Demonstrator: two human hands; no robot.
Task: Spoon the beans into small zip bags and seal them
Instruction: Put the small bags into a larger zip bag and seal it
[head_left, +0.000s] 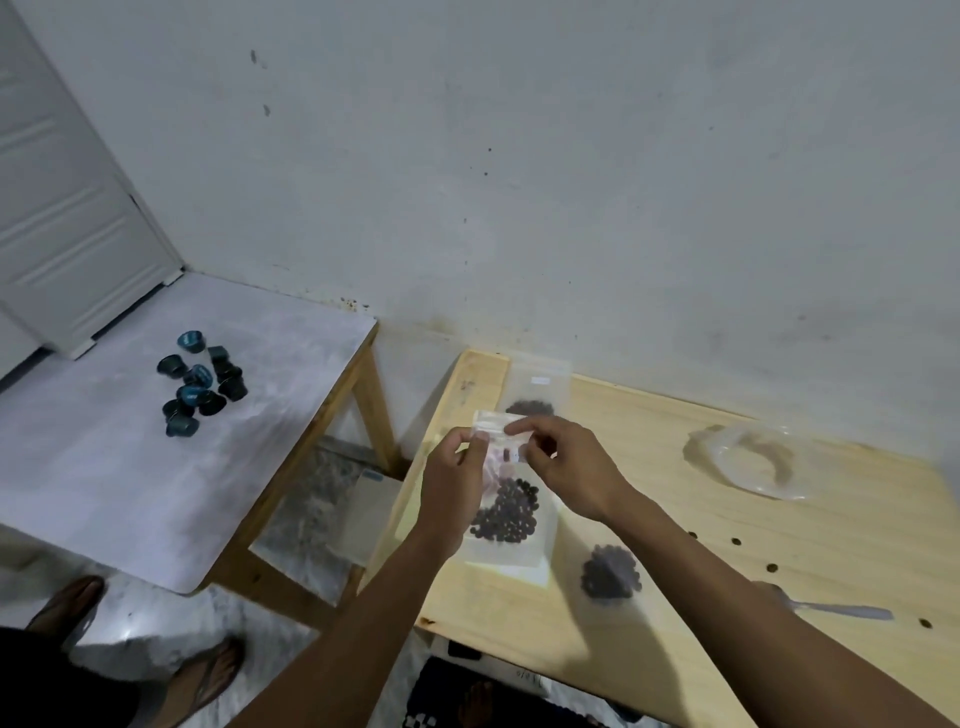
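A small clear zip bag hangs upright above the wooden table, with dark beans gathered in its lower half. My left hand pinches the bag's top left edge. My right hand pinches the zip strip at the top right, forefinger stretched along it. A second bag with beans lies flat near the table's far edge. A third bean bag lies on the table under my right forearm. A spoon rests at the right, partly hidden by my arm.
A large crumpled clear plastic bag sits at the back right of the table. A few loose beans are scattered to the right. A lower white-topped table to the left holds several dark blue capsules. A person's sandalled feet show below.
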